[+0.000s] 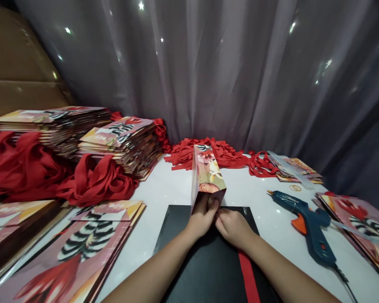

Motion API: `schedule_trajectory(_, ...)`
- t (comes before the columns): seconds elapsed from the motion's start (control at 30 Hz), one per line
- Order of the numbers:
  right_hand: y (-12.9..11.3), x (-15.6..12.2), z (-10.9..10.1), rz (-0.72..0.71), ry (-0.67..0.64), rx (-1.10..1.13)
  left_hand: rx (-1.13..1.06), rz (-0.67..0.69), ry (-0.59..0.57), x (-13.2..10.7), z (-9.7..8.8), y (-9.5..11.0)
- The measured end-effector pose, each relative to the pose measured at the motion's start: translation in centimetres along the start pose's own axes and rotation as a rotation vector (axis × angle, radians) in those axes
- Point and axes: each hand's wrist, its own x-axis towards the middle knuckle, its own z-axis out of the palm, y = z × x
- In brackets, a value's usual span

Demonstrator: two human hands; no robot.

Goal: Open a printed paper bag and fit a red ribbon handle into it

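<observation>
Both hands (219,221) on upright paper bag (206,174)

Two forearms enter from the lower edge of the view, both bare to the frame edge; no sleeve or cuff shows on either. Left hand (203,218): bare, ungloved, no ring or band seen on its visible side. Right hand (233,227): bare, ungloved, wrist free of watch or bracelet. Fingers (212,205) are short and rounded at the tips; nail detail is too small to judge.
</observation>
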Motion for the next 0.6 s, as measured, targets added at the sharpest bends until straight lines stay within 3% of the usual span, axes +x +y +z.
schedule_trajectory(0.1,0.3,-0.2,-0.2,0.003,-0.08,0.059,-0.021,0.023,-0.005,0.0,0.0,-0.5)
schedule_trajectory(0.23,0.7,-0.5,-0.5,0.02,-0.087,0.117,0.011,0.043,-0.009,-0.2,0.2,-0.8)
schedule_trajectory(0.43,0.7,-0.3,-0.6,0.003,0.051,0.096,0.03,0.017,-0.097,-0.6,0.6,-0.1)
schedule_trajectory(0.6,0.2,-0.4,-0.9,0.023,0.189,0.081,0.023,0.027,-0.077,-0.6,0.6,0.5)
